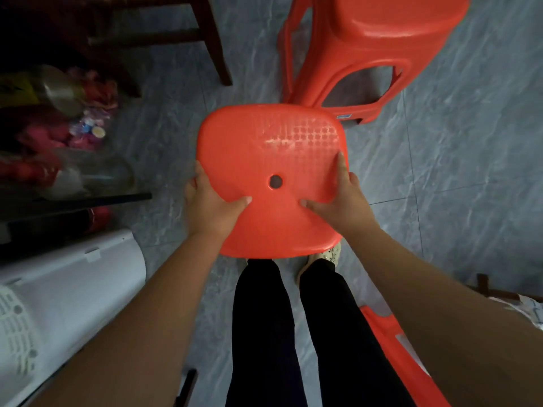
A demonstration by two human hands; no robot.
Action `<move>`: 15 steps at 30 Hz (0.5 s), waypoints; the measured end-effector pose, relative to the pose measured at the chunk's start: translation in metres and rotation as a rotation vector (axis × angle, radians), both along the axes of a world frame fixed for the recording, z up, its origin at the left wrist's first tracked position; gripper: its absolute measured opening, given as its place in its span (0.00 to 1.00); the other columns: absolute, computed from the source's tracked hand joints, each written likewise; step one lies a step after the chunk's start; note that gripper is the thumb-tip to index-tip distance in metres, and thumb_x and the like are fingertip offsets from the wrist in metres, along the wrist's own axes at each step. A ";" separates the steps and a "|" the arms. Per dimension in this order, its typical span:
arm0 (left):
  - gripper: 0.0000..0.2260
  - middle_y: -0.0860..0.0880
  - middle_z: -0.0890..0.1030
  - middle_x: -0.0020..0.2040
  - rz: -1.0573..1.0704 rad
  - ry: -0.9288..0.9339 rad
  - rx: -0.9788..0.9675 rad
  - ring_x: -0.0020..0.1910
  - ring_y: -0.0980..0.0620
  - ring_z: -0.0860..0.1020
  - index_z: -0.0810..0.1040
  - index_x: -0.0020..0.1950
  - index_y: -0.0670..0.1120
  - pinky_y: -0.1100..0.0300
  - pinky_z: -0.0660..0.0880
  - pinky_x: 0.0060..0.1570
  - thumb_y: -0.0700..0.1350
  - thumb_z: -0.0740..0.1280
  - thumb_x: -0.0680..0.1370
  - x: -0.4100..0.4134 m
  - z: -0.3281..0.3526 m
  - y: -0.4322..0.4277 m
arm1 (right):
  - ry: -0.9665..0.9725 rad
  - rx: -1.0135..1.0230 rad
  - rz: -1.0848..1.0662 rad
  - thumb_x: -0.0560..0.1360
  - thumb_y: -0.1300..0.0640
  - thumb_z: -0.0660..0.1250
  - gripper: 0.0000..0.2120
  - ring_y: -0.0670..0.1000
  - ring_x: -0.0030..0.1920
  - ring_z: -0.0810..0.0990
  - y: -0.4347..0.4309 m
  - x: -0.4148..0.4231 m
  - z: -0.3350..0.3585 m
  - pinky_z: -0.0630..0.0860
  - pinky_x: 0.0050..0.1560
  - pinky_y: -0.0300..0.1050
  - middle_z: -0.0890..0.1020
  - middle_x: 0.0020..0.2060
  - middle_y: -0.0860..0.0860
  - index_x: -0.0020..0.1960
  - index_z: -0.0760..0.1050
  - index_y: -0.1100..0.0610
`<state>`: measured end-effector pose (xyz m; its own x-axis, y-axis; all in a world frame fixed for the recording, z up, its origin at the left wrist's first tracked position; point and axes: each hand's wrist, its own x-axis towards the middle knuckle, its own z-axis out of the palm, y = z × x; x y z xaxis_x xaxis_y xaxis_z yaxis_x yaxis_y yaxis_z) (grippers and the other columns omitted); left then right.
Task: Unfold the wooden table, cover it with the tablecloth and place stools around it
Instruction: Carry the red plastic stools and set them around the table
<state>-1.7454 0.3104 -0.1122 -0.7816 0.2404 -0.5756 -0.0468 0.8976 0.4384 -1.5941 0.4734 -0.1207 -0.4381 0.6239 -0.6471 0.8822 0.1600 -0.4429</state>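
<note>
The red stool is seen from straight above, its square seat with a small round hole in the middle facing up and its legs hidden beneath, so whether it stands on the floor cannot be told. The left hand grasps the seat's left rim, thumb flat on top and fingers curled over the edge. The right hand grasps the right rim the same way, thumb on top near the hole.

Just beyond the stool's far right corner stands a stack of red stools. Under its near edge show black trouser legs and a pale shoe. Nearer and to the right lies part of another red stool. To the left sit a white appliance and a heap of coloured bags; a dark wooden leg rises beyond on the grey tiled floor.
</note>
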 end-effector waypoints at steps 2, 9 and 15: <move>0.50 0.41 0.61 0.72 -0.035 0.011 0.038 0.70 0.43 0.64 0.48 0.78 0.49 0.53 0.62 0.69 0.52 0.77 0.66 0.012 0.030 0.004 | 0.002 0.018 -0.026 0.65 0.44 0.76 0.55 0.57 0.66 0.71 0.007 0.016 0.032 0.68 0.63 0.51 0.64 0.69 0.54 0.77 0.40 0.43; 0.47 0.44 0.65 0.68 -0.232 0.085 0.138 0.67 0.46 0.68 0.50 0.78 0.52 0.57 0.65 0.63 0.54 0.75 0.67 0.061 0.170 0.042 | -0.018 0.125 -0.078 0.66 0.41 0.74 0.52 0.58 0.69 0.69 0.040 0.085 0.179 0.67 0.64 0.51 0.67 0.70 0.57 0.78 0.45 0.47; 0.43 0.45 0.67 0.63 -0.441 0.208 0.318 0.64 0.46 0.71 0.52 0.77 0.55 0.58 0.65 0.64 0.56 0.73 0.69 0.104 0.295 0.113 | -0.029 0.301 -0.137 0.68 0.40 0.71 0.46 0.60 0.66 0.72 0.085 0.161 0.320 0.69 0.62 0.51 0.71 0.68 0.59 0.78 0.51 0.48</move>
<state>-1.6417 0.4236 0.1830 -0.6576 0.7046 -0.2667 0.4175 0.6354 0.6496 -1.4330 0.5584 0.1996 -0.3213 0.8407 -0.4358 0.9159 0.1591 -0.3684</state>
